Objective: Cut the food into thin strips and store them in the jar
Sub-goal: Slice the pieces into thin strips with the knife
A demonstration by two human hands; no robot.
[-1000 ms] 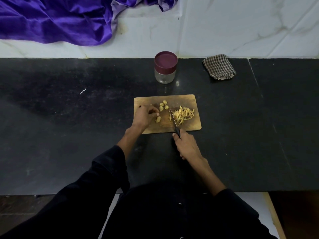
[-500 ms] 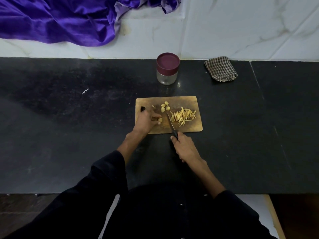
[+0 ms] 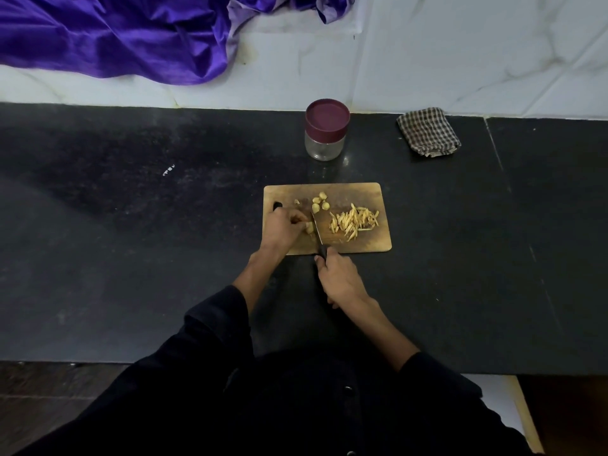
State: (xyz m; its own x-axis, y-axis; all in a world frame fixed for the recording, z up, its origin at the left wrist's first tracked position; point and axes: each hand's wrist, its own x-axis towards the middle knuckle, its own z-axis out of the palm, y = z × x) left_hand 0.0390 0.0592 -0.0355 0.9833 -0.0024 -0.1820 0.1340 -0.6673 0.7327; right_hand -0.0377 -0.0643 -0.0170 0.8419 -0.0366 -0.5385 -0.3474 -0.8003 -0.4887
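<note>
The left hand (image 3: 283, 230) pinches a small piece (image 3: 309, 227) of food on the board (image 3: 358, 192). The right hand (image 3: 339, 279) grips the knife (image 3: 317, 233) by its handle, and the blade sits right beside the piece and the left fingertips (image 3: 304, 223).

The fingers could get cut, because the blade is so close to them and the piece is tiny. The piece could also roll or slip out of the pinch, and then the cut would come out thick and not thin. The light is dim, so it is hard to see the edge well.

A pile of strips (image 3: 355, 222) lies on the right part of the board. A few uncut chunks (image 3: 320, 202) lie near the top, just past the knife tip. A wide swing of the knife could knock them off the board.

The jar (image 3: 325, 130) stands behind the board, well apart from it. Its lid (image 3: 327, 115) is on, so nothing can go in until it comes off. A checked cloth (image 3: 427, 131) lies to the right of the jar. A purple cloth (image 3: 115, 34) hangs at the back wall, out of the way.
</note>
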